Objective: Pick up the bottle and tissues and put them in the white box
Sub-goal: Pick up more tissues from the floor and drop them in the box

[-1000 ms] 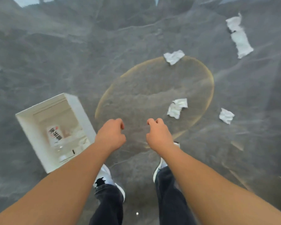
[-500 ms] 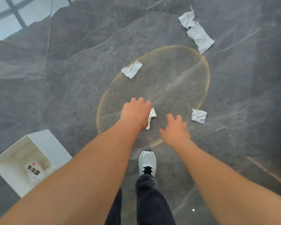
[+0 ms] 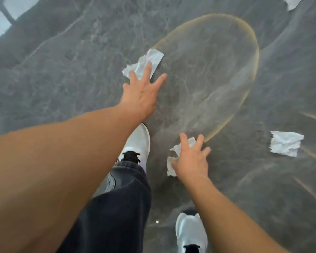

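We are at the tissue-gathering step: one crumpled tissue [image 3: 144, 63] lies on the grey floor [image 3: 62, 70] under our left hand [image 3: 140, 95], fingers spread, another tissue [image 3: 171, 161] under our right hand [image 3: 191, 161], fingers also spread. Next we must close both and lift; white box out of view.

Indoor room: polished grey marble floor [image 3: 62, 73] reflecting window
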`<state>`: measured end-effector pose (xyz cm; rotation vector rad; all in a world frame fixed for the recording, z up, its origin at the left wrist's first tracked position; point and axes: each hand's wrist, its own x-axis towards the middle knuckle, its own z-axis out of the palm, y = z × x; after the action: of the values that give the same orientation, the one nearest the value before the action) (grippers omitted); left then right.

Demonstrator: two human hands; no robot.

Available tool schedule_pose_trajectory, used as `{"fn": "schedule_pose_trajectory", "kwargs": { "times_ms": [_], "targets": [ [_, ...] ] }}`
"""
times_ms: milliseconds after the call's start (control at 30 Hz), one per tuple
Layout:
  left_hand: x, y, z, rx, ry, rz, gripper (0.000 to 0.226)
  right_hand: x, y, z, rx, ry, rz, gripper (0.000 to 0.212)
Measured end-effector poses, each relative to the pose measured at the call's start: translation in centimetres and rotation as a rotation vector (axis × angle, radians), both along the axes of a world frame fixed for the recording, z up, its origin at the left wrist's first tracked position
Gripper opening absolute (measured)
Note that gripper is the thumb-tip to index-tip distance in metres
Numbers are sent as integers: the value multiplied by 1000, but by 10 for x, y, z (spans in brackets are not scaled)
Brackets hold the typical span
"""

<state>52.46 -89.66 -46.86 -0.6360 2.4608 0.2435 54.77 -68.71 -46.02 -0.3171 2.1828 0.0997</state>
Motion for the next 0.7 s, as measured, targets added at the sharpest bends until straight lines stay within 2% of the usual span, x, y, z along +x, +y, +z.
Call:
{"fn": "schedule_pose_trajectory", "kwargs": {
  "times_ms": [100, 167, 267, 433, 567, 700],
  "targets": [
    [-1, -15, -22, -51, 0, 4, 87, 11, 2, -17, -42, 132, 82, 62],
    [-1, -20, -24, -19, 44, -8, 67, 9, 4, -17, -101, 90, 80, 48],
    [7, -24, -13, 143, 0, 40, 38, -2, 0, -3, -172, 12, 10, 29],
    [27, -15, 38, 153, -3, 97, 25, -29, -17, 49, -265, 55, 36, 24],
    [56, 3, 92, 117, 37, 258, 25, -39, -26, 108, -301, 105, 50, 9],
    [108, 28, 172, 137, 97, 532, 46, -35, -21, 184, -384, 100, 313, 18]
  ]
}}
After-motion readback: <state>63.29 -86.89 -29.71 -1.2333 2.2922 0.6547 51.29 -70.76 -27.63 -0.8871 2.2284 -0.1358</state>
